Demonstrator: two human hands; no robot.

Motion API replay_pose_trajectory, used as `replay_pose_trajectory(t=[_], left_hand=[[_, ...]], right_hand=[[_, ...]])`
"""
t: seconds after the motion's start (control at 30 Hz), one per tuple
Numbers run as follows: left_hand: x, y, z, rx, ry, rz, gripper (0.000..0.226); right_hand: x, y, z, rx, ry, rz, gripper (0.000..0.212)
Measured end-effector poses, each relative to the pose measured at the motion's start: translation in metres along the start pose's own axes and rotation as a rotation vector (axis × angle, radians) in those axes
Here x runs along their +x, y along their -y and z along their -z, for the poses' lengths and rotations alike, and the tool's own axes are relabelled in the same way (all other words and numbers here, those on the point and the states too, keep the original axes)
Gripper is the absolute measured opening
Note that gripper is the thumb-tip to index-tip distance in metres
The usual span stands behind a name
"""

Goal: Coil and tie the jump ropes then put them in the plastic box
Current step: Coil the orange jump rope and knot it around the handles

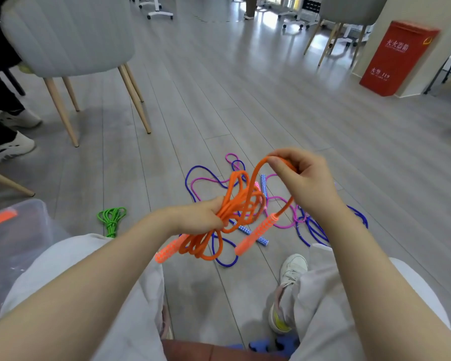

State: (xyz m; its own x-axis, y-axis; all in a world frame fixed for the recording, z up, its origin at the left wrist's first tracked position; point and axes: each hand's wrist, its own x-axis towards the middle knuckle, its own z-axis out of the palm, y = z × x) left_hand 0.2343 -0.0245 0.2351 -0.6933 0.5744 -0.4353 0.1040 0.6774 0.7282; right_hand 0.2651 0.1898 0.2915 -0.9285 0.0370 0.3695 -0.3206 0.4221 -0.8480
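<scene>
My left hand (203,217) grips the orange jump rope (241,204) coils bunched at their middle; my right hand (301,175), at two o'clock from it, pinches the free strand, ready to wrap. The plastic box (16,230) sits at nine o'clock, nearer my left.

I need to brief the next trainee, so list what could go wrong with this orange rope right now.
1. The left hand grips the orange rope bundle only at its middle; loops could spill out.
2. The orange handle dangling below the right hand may snag the blue and pink ropes on the floor.
</scene>
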Motion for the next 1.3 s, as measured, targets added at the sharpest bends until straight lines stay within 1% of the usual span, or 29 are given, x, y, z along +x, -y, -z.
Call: replay_pose_trajectory(t=[0.07,0.17,0.23,0.3,0.37,0.47,0.57,0.6,0.67,0.7,0.73,0.77,0.83,0.87,0.93,0.97,1.0,1.07,1.13,1.2,1.3], left_hand=[[0.001,-0.001,-0.005,0.099,0.082,0.01,0.023],[-0.002,-0.007,-0.013,0.263,0.144,-0.002,0.013],[-0.005,-0.013,-0.02,0.285,0.182,-0.021,0.007],[-0.008,-0.017,-0.026,0.264,0.209,-0.032,0.013],[-0.012,-0.022,-0.029,0.213,0.21,-0.053,0.016],[-0.016,-0.026,-0.022,0.008,0.186,-0.123,0.026],[-0.019,-0.027,-0.004,-0.169,0.129,-0.181,0.039],[-0.021,-0.027,0.004,-0.195,0.1,-0.206,0.04],[-0.023,-0.025,0.02,-0.253,0.0,-0.233,0.036],[-0.022,-0.023,0.027,-0.279,-0.075,-0.225,0.035],[-0.022,-0.019,0.034,-0.311,-0.158,-0.202,0.037],[-0.021,-0.014,0.04,-0.346,-0.243,-0.16,0.039],[-0.022,-0.004,0.049,-0.37,-0.366,-0.071,0.035],[-0.022,0.0,0.051,-0.32,-0.404,-0.031,0.027],[-0.023,0.009,0.054,-0.047,-0.454,0.046,0.01],[-0.022,0.012,0.054,0.109,-0.49,0.084,0.012],[-0.021,0.015,0.054,0.203,-0.534,0.108,0.017],[-0.018,0.02,0.056,0.25,-0.611,0.134,0.024],[-0.016,0.021,0.058,0.248,-0.664,0.145,0.023],[-0.012,0.019,0.055,0.301,-0.656,0.133,0.021],[-0.005,0.013,0.043,0.437,-0.588,0.084,0.018]], right_hand=[[0.004,-0.003,-0.003,-0.06,0.048,0.06,0.01],[0.012,-0.009,-0.011,-0.164,0.139,0.144,0.008],[0.022,-0.013,-0.014,-0.3,0.17,0.219,0.013],[0.034,-0.019,-0.015,-0.408,0.214,0.265,0.014],[0.043,-0.03,-0.015,-0.443,0.274,0.242,0.012],[0.049,-0.055,-0.02,-0.361,0.362,0.03,0.006],[0.044,-0.079,-0.017,-0.238,0.399,-0.186,0.006],[0.039,-0.085,-0.015,-0.214,0.423,-0.224,0.008],[0.029,-0.089,-0.019,-0.293,0.492,-0.224,0.02],[0.022,-0.09,-0.026,-0.302,0.534,-0.212,0.021],[0.016,-0.087,-0.036,-0.261,0.577,-0.216,0.016],[0.01,-0.08,-0.047,-0.214,0.613,-0.253,0.015],[-0.001,-0.062,-0.069,-0.203,0.658,-0.298,0.025],[-0.007,-0.054,-0.078,-0.231,0.677,-0.285,0.027],[-0.016,-0.039,-0.088,-0.335,0.718,-0.225,0.028],[-0.019,-0.031,-0.09,-0.398,0.739,-0.206,0.027],[-0.023,-0.023,-0.092,-0.442,0.754,-0.184,0.029],[-0.027,-0.005,-0.09,-0.483,0.741,-0.119,0.032],[-0.029,0.011,-0.085,-0.492,0.677,-0.059,0.031],[-0.03,0.022,-0.081,-0.586,0.64,0.014,0.03],[-0.028,0.028,-0.077,-0.708,0.638,0.094,0.033]])
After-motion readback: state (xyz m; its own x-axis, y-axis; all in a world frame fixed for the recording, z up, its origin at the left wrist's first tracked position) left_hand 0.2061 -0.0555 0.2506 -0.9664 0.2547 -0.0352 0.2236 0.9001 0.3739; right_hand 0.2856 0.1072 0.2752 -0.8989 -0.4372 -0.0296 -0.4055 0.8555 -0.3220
